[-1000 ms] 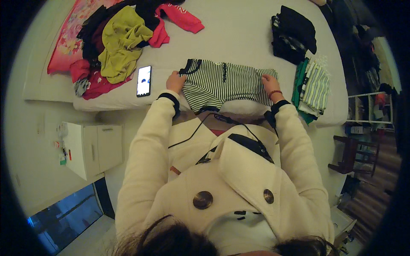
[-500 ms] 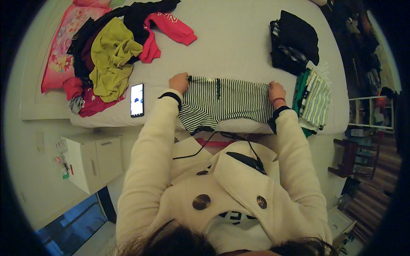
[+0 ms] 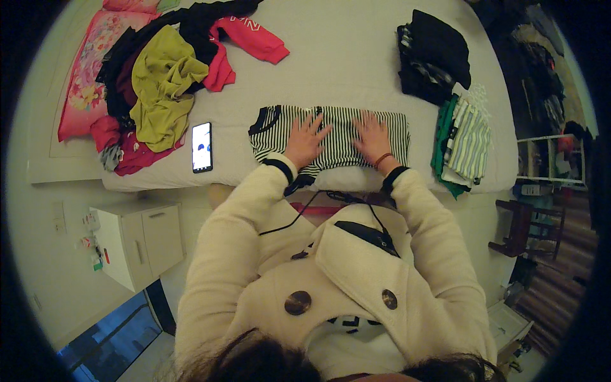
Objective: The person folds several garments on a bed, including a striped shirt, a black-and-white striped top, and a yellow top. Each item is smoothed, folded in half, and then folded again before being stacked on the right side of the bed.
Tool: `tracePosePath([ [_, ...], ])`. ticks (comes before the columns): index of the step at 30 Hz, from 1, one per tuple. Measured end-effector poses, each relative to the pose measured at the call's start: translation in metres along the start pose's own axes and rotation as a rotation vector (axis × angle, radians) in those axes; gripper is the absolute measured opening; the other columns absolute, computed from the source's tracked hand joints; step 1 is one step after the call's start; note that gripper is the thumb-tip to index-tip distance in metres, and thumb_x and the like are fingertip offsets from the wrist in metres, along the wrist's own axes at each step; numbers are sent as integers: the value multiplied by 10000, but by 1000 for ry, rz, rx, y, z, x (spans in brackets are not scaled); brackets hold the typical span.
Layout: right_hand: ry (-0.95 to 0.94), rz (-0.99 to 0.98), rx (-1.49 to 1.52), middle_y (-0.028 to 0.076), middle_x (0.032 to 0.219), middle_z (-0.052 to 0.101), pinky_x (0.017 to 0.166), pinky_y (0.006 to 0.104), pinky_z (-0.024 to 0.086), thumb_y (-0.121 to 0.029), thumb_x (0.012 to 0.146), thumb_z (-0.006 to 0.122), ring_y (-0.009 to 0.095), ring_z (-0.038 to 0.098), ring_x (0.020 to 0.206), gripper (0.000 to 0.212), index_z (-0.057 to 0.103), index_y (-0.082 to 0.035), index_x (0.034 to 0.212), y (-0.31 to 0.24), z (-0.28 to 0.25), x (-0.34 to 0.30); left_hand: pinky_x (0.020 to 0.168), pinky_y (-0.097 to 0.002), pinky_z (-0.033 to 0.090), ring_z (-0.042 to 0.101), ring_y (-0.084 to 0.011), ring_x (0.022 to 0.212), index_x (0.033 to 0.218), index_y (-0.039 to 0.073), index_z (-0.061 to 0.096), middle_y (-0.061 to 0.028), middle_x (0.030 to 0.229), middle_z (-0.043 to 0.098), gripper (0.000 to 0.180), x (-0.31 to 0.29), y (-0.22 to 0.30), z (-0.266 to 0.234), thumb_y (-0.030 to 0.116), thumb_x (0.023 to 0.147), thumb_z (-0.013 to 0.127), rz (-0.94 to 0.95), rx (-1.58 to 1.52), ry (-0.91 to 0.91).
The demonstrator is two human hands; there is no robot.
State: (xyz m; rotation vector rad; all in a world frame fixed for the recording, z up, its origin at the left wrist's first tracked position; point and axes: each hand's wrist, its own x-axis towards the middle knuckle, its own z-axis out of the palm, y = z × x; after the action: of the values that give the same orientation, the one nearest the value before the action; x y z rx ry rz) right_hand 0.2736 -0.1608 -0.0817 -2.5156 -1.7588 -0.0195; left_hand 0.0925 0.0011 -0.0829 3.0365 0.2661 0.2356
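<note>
A black-and-white striped shirt [image 3: 340, 130] lies on the bed near its front edge, folded lengthwise, with its dark neckband at the left and a sleeve hanging toward me. My left hand [image 3: 305, 141] rests flat on the shirt left of its middle, fingers spread. Farther right, my right hand [image 3: 374, 140] also presses flat on the stripes with its fingers apart. Neither hand grips the cloth. Beside the shirt on the left lies a phone [image 3: 202, 148] with a lit screen.
A heap of loose clothes, with an olive garment [image 3: 165, 89] and a red sleeve [image 3: 258, 39], covers the bed's left side. Folded black clothes [image 3: 436, 54] and a striped folded pile [image 3: 468, 143] sit at the right. A white cabinet [image 3: 137, 239] stands below left.
Both hands have let go of the shirt's two ends and moved inward onto it. The shirt now lies flatter on the bed, and its neckband shows at the left.
</note>
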Motion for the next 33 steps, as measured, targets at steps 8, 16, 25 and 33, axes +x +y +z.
tracePosePath([
  [8,-390,274,154,67,1419,291,1017,489,282,-350,806,559,273,282,1297,611,328,-195,1351,82,2,-49,969,-639,220,227,-323,1310,1384,232,251,-104,1432,241,772,-37,-19,-18,527,746,572,-305,-16,-472],
  [16,-458,114,845,81,1165,536,823,487,460,-248,853,536,251,539,1056,367,511,-124,1197,197,-30,-85,957,-606,274,242,-333,1300,1384,196,232,-137,1427,228,768,-65,1,-23,461,760,593,-265,101,-527],
  [25,1025,1018,951,115,739,545,484,328,491,21,758,602,208,543,521,844,64,-207,1367,373,-304,-180,918,-604,330,341,-336,1230,1352,199,265,-131,1358,316,775,-75,-3,-33,373,713,668,-259,60,-574],
  [33,722,759,1024,87,851,572,544,371,497,-39,744,613,218,568,661,662,278,-181,1297,355,-245,-173,836,-567,400,424,-320,1163,1337,234,295,-122,1304,388,759,-72,6,-31,336,696,687,-275,109,-610],
])
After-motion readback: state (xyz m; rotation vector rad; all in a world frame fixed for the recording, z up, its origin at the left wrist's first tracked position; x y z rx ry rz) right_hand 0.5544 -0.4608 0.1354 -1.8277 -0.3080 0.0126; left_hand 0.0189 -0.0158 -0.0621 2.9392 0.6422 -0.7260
